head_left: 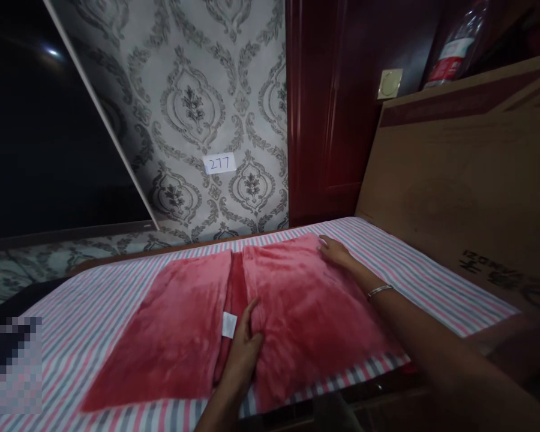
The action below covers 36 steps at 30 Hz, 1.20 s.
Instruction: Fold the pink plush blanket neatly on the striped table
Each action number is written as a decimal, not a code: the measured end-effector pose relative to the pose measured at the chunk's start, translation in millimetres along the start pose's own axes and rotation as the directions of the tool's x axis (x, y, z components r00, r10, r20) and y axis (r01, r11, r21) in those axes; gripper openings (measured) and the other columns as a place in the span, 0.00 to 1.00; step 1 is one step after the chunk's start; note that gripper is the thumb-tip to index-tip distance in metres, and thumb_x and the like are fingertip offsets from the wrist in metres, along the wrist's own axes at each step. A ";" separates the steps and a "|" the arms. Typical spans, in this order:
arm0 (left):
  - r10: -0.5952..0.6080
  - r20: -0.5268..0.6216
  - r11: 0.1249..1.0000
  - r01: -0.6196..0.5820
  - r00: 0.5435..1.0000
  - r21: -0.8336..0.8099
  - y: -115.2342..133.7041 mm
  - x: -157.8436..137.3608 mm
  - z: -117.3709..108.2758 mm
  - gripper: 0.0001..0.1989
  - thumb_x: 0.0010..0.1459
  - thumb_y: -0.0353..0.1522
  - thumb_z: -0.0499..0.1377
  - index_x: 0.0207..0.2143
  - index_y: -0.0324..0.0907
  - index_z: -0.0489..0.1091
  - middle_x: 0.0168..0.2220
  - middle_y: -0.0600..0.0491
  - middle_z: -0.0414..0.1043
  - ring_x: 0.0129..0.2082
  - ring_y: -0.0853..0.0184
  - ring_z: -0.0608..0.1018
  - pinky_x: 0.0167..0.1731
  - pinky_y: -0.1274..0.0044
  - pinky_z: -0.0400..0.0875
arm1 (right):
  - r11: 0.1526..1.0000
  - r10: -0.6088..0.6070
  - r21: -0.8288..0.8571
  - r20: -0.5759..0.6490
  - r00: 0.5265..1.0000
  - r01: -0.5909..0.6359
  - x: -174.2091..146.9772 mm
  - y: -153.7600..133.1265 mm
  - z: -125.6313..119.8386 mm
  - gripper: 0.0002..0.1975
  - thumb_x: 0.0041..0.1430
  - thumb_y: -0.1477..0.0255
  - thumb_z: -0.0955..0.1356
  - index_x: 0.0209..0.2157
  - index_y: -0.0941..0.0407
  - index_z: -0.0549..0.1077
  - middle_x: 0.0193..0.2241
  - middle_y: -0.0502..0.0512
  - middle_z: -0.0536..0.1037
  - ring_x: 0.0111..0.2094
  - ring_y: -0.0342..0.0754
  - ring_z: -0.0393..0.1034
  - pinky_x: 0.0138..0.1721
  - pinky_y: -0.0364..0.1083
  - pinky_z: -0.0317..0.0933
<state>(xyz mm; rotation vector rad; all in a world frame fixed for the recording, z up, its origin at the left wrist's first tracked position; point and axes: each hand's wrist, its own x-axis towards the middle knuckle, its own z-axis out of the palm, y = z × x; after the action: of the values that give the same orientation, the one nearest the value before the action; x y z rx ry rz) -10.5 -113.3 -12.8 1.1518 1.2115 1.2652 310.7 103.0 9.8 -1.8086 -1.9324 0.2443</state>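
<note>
The folded pink blanket [310,318] lay at six o'clock on a striped sheet [99,306]. The left hand [245,345] touched its middle edge, thumb and forefinger apart; whether hidden fingers pinched, I could not tell. The right hand [336,252] touched the blanket's one o'clock corner, its pinch unclear. A cardboard box [454,180] stood at three o'clock.

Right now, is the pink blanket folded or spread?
Folded: the pink blanket has both sides turned inward, with a narrow gap between them.
</note>
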 end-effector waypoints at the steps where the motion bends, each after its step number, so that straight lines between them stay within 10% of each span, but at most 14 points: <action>1: -0.007 0.002 1.000 0.007 1.000 0.006 -1.5 0.2 -0.5 0.38 0.44 0.25 0.57 0.62 0.45 0.66 0.64 0.50 0.64 0.59 0.61 0.71 0.55 0.74 0.66 | 1.000 -0.002 -0.002 0.003 1.000 0.002 8.8 -2.4 0.8 0.30 0.64 0.68 0.63 0.65 0.60 0.63 0.62 0.66 0.69 0.61 0.58 0.66 0.61 0.52 0.59; 7: -0.050 0.002 0.999 0.050 0.999 0.009 -3.5 -4.2 0.9 0.40 0.44 0.25 0.55 0.64 0.45 0.63 0.67 0.51 0.61 0.66 0.59 0.64 0.60 0.70 0.62 | 0.996 -0.084 0.001 0.049 0.995 0.084 48.5 -17.4 15.2 0.25 0.65 0.71 0.62 0.62 0.57 0.67 0.62 0.60 0.69 0.63 0.52 0.63 0.61 0.48 0.57; 14: -0.062 -0.033 0.996 0.064 0.998 0.065 -0.7 -7.3 4.5 0.40 0.44 0.24 0.54 0.63 0.47 0.64 0.66 0.53 0.63 0.67 0.59 0.61 0.65 0.67 0.57 | 0.998 -0.018 -0.059 0.075 0.997 0.022 67.5 -12.8 23.6 0.11 0.62 0.71 0.65 0.40 0.59 0.79 0.41 0.62 0.82 0.42 0.51 0.75 0.39 0.43 0.62; 26: -0.174 0.007 0.985 0.174 0.985 -0.004 -0.7 4.5 -3.3 0.38 0.45 0.26 0.56 0.62 0.47 0.65 0.65 0.50 0.64 0.63 0.56 0.67 0.58 0.67 0.65 | 0.983 0.090 -0.164 0.025 0.996 -0.085 67.4 -16.6 22.0 0.17 0.64 0.68 0.63 0.47 0.58 0.78 0.46 0.67 0.80 0.49 0.58 0.73 0.46 0.51 0.65; 31: -0.054 -0.012 0.999 0.054 0.998 -0.001 -2.8 4.6 -2.3 0.35 0.47 0.30 0.62 0.60 0.45 0.67 0.65 0.48 0.64 0.67 0.54 0.61 0.66 0.64 0.53 | 0.946 -0.273 -0.178 0.019 0.962 0.272 45.3 -71.3 39.7 0.28 0.68 0.58 0.60 0.67 0.48 0.60 0.69 0.58 0.57 0.69 0.63 0.46 0.63 0.68 0.47; 36: -0.021 -0.013 0.998 0.022 1.000 0.059 -4.9 4.2 -1.3 0.35 0.48 0.28 0.59 0.62 0.43 0.65 0.65 0.48 0.63 0.67 0.57 0.61 0.67 0.66 0.49 | 0.898 -0.351 -0.183 0.250 0.902 0.400 17.8 -100.5 70.8 0.30 0.68 0.52 0.58 0.67 0.46 0.59 0.69 0.56 0.58 0.69 0.62 0.49 0.65 0.66 0.47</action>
<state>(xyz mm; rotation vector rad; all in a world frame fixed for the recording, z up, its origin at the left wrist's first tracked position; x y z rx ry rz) -11.8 -109.2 -17.7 1.1726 1.2746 1.2292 188.8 122.7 -3.4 -1.5428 -2.5079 0.0845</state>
